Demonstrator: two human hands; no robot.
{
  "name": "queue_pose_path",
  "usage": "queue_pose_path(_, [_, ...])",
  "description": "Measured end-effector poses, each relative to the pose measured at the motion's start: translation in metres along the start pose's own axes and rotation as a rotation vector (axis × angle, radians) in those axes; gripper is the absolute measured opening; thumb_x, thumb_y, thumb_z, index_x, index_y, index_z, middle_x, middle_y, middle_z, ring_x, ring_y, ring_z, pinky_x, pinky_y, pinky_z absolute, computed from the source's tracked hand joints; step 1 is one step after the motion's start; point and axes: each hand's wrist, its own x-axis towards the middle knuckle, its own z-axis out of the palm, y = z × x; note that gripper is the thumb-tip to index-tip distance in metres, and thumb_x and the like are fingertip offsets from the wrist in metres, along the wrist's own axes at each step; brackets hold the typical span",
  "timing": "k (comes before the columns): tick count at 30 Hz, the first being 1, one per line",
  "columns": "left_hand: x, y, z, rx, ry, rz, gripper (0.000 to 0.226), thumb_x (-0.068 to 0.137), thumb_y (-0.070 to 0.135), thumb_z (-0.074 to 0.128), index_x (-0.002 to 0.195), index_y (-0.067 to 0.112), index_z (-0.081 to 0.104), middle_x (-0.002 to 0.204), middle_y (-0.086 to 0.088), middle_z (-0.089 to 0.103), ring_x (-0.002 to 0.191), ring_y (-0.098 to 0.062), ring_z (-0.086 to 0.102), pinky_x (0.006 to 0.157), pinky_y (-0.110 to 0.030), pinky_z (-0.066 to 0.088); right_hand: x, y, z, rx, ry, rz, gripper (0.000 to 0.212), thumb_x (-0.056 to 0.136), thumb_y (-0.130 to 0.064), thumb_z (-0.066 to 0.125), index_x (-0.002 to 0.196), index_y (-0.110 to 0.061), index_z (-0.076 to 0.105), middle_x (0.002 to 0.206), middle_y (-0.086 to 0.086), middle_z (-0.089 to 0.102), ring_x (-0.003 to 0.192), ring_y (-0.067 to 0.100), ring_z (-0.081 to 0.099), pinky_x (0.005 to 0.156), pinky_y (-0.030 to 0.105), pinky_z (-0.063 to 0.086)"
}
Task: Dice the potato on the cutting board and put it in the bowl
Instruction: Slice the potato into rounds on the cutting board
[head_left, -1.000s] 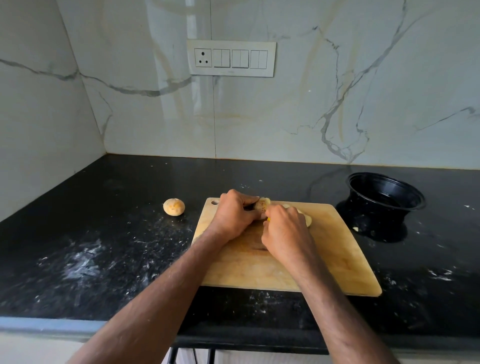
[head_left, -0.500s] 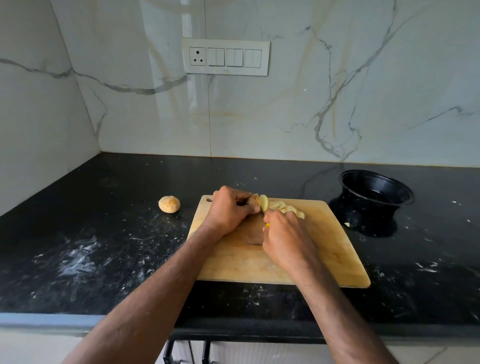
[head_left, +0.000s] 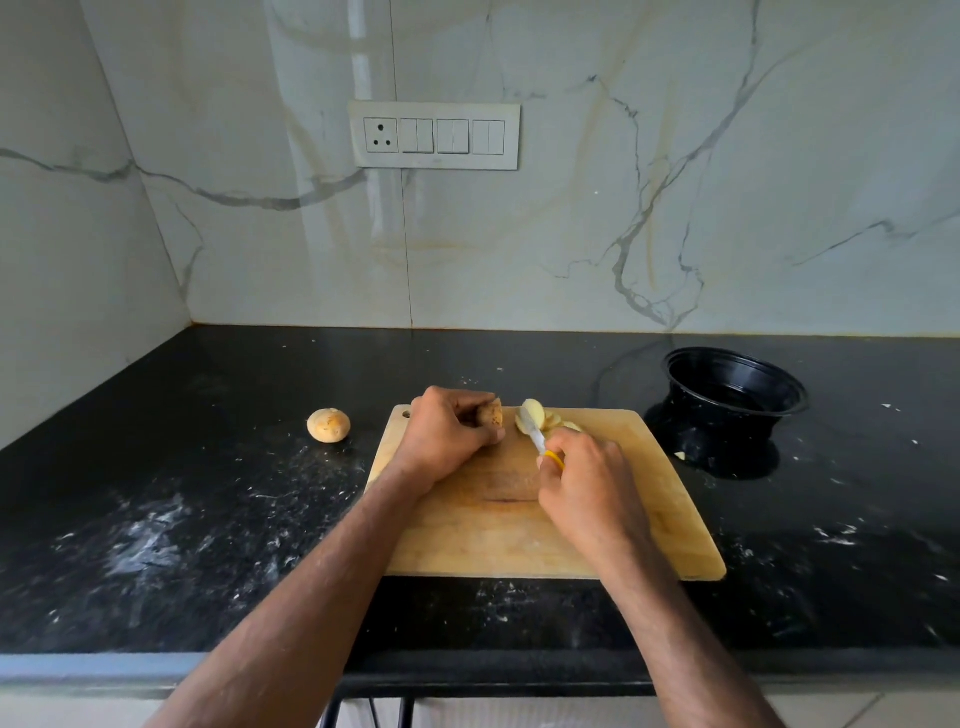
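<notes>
Head camera, looking down on a kitchen corner: a person's left hand (head_left: 451, 436) curls over the uncut end of a potato (head_left: 491, 414) and pins it to a wooden cutting board (head_left: 524, 540), the brown skin of the potato poking out just past the fingertips. Just to the right of that hand, with a small gap between, the right hand (head_left: 587, 483) is closed round the yellow handle of a small knife (head_left: 535, 434); only a sliver of the handle shows at the knuckles. The blade angles up and away from the right hand, its tip resting against a short row of pale potato slices (head_left: 540, 418) that lie at the far edge of the board, directly beyond the right hand's fingers. One slice stands nearly on edge against the blade, the rest lean behind it toward the right. Both forearms reach in from the near edge of the black speckled bench (head_left: 208, 499) on which the board lies. Farther right of the right hand and a little beyond it, off the board, sits a black bowl (head_left: 735, 395); nothing can be made out inside it. Left of the left hand, off the board on the bench, rests a second, whole potato (head_left: 328, 425). Behind everything, a white switch panel (head_left: 434, 135) is set into the marble-patterned wall.
</notes>
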Motion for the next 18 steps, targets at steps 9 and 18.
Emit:
queue_pose_path(9, [0.001,-0.001,-0.001,-0.057,-0.042,-0.013,0.057,0.074,0.016,0.090,0.127,0.016,0.070,0.119,0.008,0.072,0.104,0.002,0.067,0.093,-0.011,0.051,0.005,-0.001,-0.005,0.023,0.044,0.035,0.009,0.094,-0.019,0.062,0.089,-0.018,0.068,0.076,-0.004,0.064,0.067,0.019,0.056,0.056,0.028,0.034])
queue_pose_path(18, [0.002,-0.001,0.000,-0.075,-0.041,-0.026,0.055,0.068,0.020,0.094,0.119,0.013,0.075,0.108,0.006,0.077,0.097,-0.001,0.070,0.094,-0.022,0.055,-0.001,-0.012,0.001,0.027,0.081,-0.034,0.008,0.096,-0.023,0.061,0.099,-0.020,0.067,0.083,-0.002,0.066,0.081,0.021,0.056,0.063,0.030,0.035])
